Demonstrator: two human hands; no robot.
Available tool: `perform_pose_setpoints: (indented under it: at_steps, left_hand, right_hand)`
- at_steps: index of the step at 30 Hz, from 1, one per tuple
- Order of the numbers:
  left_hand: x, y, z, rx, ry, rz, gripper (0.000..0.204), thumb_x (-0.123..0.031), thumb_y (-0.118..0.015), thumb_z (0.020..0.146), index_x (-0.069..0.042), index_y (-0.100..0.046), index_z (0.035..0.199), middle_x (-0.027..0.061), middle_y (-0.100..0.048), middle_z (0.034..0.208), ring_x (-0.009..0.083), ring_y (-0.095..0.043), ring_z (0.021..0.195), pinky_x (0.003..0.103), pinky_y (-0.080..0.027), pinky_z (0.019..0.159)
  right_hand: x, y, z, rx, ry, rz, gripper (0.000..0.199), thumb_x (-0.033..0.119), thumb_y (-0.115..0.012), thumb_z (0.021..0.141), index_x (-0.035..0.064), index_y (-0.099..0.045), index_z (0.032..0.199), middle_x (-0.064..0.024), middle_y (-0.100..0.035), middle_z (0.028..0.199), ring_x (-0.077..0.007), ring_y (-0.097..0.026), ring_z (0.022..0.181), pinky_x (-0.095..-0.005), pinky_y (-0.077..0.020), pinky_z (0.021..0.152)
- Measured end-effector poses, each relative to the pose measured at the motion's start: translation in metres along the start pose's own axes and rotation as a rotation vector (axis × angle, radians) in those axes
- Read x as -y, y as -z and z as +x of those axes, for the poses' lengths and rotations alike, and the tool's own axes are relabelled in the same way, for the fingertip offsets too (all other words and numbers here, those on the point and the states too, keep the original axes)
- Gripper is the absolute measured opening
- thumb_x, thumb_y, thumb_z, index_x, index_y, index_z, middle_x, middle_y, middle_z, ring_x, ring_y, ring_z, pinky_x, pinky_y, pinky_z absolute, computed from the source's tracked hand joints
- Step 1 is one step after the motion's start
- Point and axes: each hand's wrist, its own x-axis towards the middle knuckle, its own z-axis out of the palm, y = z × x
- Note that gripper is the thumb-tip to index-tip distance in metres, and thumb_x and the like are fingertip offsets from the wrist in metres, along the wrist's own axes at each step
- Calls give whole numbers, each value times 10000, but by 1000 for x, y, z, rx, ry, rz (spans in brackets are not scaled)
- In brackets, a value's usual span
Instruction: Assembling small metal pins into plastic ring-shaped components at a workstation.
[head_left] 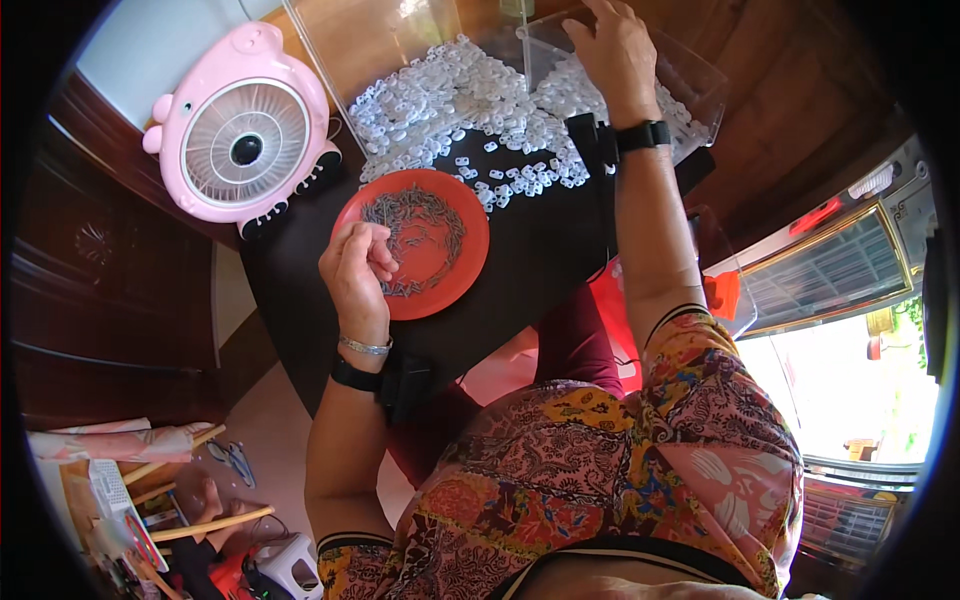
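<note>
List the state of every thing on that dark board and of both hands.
Round red plate: flat, holding thin grey metal pieces.
Small white plastic parts: heaped loose.
Clear plastic bin: open.
Pink pig-shaped fan: upright; spinning unclear.
Left hand: pinching over plate.
Right hand: reaching into bin.

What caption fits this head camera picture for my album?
Left hand picks small metal pieces from a red plate; right hand reaches into a clear bin.

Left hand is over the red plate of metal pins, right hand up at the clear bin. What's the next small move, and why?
Probably pinch one pin and lift it clear. The left hand already rests curled at the edge of the red plate, fingertips in the small metal pins, though whether it grips one is hidden. The right hand reaches into the clear bin of white plastic pieces.
</note>
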Motion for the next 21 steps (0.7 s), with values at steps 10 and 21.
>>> perform_pose_setpoints:
  at_steps: [10,21]
  left_hand:
    - [3,1,-2,26,30,-6,246,-193,-478,894,-36,-604,753,8,-508,584,91,-477,473,196,-348,433]
    - [4,1,1,22,24,26,239,-192,-486,887,-38,-610,753,4,-520,594,83,-475,473,191,-341,432]
  right_hand:
    - [10,-46,-102,824,200,385,230,262,-604,758,72,-679,863,-125,-665,828,-309,-626,780,-395,-492,700]
    - [15,-76,-113,909,226,219,191,256,-560,781,93,-651,821,-117,-655,819,-325,-618,815,-429,-483,718]
